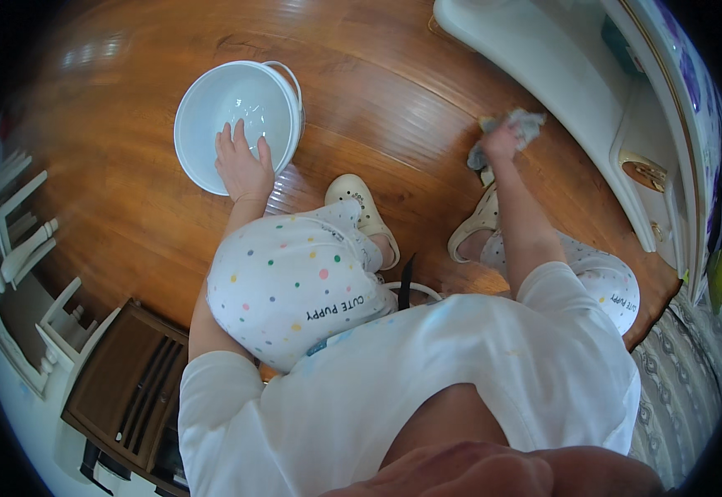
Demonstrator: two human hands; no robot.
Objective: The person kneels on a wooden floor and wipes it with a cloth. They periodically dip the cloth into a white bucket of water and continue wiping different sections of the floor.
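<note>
A white plastic bucket stands on the wooden floor ahead and to the left, its handle folded to the right side. Light glints off its inside. My left hand is over the near part of the bucket's mouth, fingers apart and holding nothing; whether it touches the rim, I cannot tell. Out to the right, my right hand grips a crumpled grey cloth low over the floor, close to a white piece of furniture. Hand and cloth are slightly blurred.
My feet in cream clogs are planted apart on the floor. White furniture with a curved base borders the right side. A brown cabinet and white turned railings are at left. Patterned grey fabric lies at lower right.
</note>
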